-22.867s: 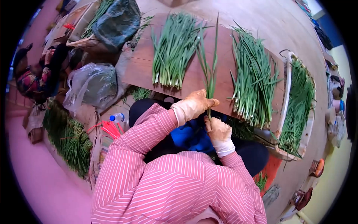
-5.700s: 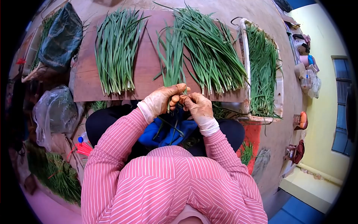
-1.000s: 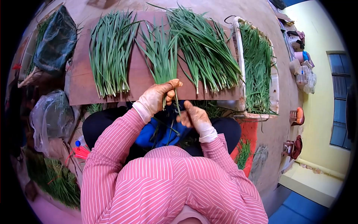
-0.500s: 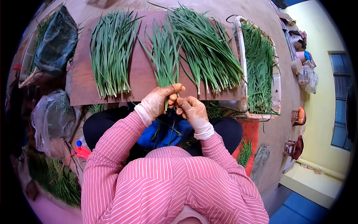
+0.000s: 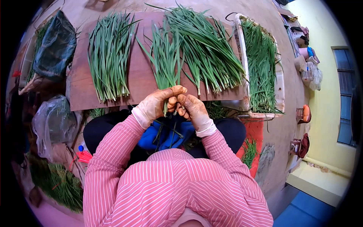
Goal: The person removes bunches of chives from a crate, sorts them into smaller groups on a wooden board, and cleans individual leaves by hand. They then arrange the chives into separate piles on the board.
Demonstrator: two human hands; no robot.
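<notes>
My left hand (image 5: 160,102), in a stained whitish glove, is closed round the lower stems of a small bunch of long green leaves (image 5: 165,60). The bunch's tips lie on the brown board (image 5: 145,45). My right hand (image 5: 192,109), gloved the same way, touches the left one, its fingers pinched at the stem ends; what they grip is too small to name. A loose pile of green leaves (image 5: 109,56) lies on the board to the left, and a larger pile (image 5: 210,49) lies to the right.
A white crate (image 5: 246,68) of greens stands right of the board. At left are a dark plastic bag (image 5: 56,47), a clear bag (image 5: 56,119), red ties (image 5: 84,156) and more greens (image 5: 64,185). A red sheet (image 5: 255,132) lies at lower right.
My right hand has moved slightly closer against my left hand at the stem ends. The left hand still holds the bunch. The whole view has shifted a little.
</notes>
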